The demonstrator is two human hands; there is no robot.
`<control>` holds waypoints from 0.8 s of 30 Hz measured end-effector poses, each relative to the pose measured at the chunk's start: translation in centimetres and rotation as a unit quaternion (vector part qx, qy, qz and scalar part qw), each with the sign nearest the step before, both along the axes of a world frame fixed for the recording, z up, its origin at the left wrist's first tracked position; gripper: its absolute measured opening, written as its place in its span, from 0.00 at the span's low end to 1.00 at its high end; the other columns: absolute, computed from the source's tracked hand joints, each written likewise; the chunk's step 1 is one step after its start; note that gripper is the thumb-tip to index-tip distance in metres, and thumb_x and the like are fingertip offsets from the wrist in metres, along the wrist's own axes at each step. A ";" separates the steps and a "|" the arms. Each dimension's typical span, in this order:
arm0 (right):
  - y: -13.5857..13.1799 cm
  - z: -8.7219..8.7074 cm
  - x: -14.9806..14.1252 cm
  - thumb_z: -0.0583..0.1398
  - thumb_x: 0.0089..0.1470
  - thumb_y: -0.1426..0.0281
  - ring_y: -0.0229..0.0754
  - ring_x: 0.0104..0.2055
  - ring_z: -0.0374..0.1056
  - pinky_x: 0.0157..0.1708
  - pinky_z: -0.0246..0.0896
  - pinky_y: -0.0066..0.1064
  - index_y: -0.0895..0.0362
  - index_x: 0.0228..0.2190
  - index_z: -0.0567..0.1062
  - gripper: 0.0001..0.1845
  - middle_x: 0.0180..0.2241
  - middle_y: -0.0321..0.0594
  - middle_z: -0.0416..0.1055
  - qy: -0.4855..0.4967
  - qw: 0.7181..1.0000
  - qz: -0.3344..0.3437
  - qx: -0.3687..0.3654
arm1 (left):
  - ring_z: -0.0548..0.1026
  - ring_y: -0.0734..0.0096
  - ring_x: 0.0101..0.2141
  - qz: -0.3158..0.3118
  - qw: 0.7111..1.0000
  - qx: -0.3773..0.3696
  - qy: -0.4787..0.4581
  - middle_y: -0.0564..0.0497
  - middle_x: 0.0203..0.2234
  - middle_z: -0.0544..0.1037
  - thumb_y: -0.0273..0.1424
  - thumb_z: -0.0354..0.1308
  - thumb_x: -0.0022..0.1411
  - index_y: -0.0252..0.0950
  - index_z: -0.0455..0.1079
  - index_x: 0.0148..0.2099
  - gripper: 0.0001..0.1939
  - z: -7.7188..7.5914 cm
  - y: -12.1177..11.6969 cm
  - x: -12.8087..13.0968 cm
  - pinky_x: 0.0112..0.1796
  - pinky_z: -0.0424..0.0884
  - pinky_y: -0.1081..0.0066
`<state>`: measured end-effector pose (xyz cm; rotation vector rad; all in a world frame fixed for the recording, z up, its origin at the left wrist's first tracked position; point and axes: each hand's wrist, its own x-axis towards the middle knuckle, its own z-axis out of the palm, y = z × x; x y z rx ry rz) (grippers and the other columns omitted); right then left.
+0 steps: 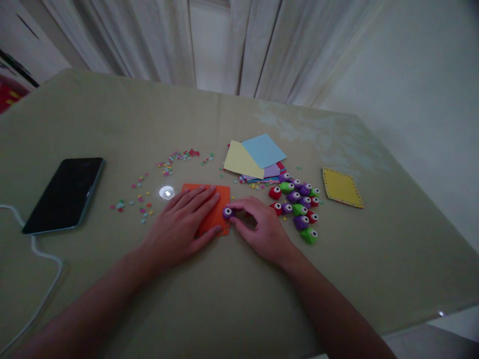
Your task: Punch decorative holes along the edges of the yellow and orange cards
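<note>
My left hand [183, 219] lies flat on a square of orange paper [219, 219], fingers stretched out and covering much of it. At the paper's right edge, my right hand [260, 224] pinches a small purple craft punch [228, 213] with a round white, eye-like top between thumb and fingers. Holes show near the paper's lower right corner. Just right of my right hand stand several more small punches [300, 209] in purple, green and red, grouped close together.
Behind the hands lies a pile of coloured paper, with a blue sheet [264, 149] and a cream sheet [241, 160] on top. A yellow card [342, 188] with dotted edges is at right. Paper confetti [175, 157] is scattered at left, near a tablet [65, 194] with a white cable [56, 259].
</note>
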<state>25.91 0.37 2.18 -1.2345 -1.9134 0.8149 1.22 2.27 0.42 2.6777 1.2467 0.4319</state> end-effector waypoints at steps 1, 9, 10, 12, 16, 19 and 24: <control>0.0 0.0 0.0 0.65 0.63 0.76 0.47 0.52 0.77 0.56 0.72 0.41 0.52 0.48 0.82 0.14 0.48 0.42 0.82 0.000 1.000 0.002 -0.001 | 0.63 0.47 0.72 0.000 1.000 0.001 -0.002 0.45 0.74 0.64 0.51 0.51 0.76 0.40 0.61 0.77 0.35 0.0 0.0 0.0 0.70 0.58 0.46; 0.1 0.2 0.0 0.65 0.62 0.76 0.46 0.49 0.77 0.54 0.73 0.40 0.52 0.47 0.81 0.13 0.46 0.42 0.82 -0.003 1.000 0.007 -0.006 | 0.62 0.48 0.72 -0.006 1.000 0.011 0.009 0.44 0.75 0.63 0.53 0.49 0.77 0.39 0.59 0.78 0.37 0.0 0.0 0.0 0.70 0.58 0.47; 0.1 0.2 0.0 0.65 0.62 0.77 0.46 0.49 0.77 0.54 0.73 0.39 0.52 0.47 0.81 0.13 0.46 0.42 0.82 -0.003 1.000 0.007 -0.005 | 0.62 0.48 0.72 -0.006 1.000 0.011 0.009 0.44 0.75 0.63 0.53 0.49 0.77 0.38 0.59 0.78 0.37 0.0 0.0 0.0 0.70 0.58 0.47; 0.1 0.2 0.0 0.65 0.62 0.77 0.46 0.49 0.77 0.53 0.73 0.40 0.52 0.47 0.81 0.13 0.46 0.42 0.82 -0.004 1.000 0.006 -0.007 | 0.62 0.47 0.72 -0.005 1.000 0.010 0.008 0.44 0.75 0.63 0.53 0.49 0.77 0.38 0.60 0.78 0.37 0.0 0.0 0.0 0.70 0.58 0.47; 0.1 0.1 0.1 0.65 0.62 0.76 0.47 0.49 0.78 0.53 0.73 0.40 0.52 0.47 0.81 0.13 0.46 0.42 0.82 -0.003 1.000 0.005 -0.011 | 0.62 0.47 0.73 -0.006 1.000 0.009 0.006 0.44 0.75 0.62 0.53 0.50 0.76 0.38 0.59 0.78 0.38 0.0 0.0 0.0 0.70 0.58 0.47; 0.1 0.1 0.1 0.65 0.62 0.76 0.47 0.49 0.78 0.53 0.73 0.40 0.52 0.46 0.81 0.13 0.46 0.42 0.82 0.000 1.000 0.008 -0.009 | 0.61 0.48 0.73 -0.008 1.000 0.012 0.012 0.44 0.75 0.62 0.53 0.49 0.77 0.37 0.60 0.78 0.38 0.0 -0.1 0.0 0.71 0.57 0.47; 0.0 0.3 0.0 0.65 0.62 0.77 0.47 0.49 0.77 0.53 0.73 0.40 0.52 0.46 0.81 0.13 0.46 0.42 0.81 -0.004 1.000 0.009 -0.007 | 0.61 0.48 0.73 -0.007 1.000 0.011 0.019 0.43 0.75 0.61 0.54 0.47 0.77 0.36 0.60 0.77 0.38 -0.1 0.0 0.1 0.72 0.54 0.46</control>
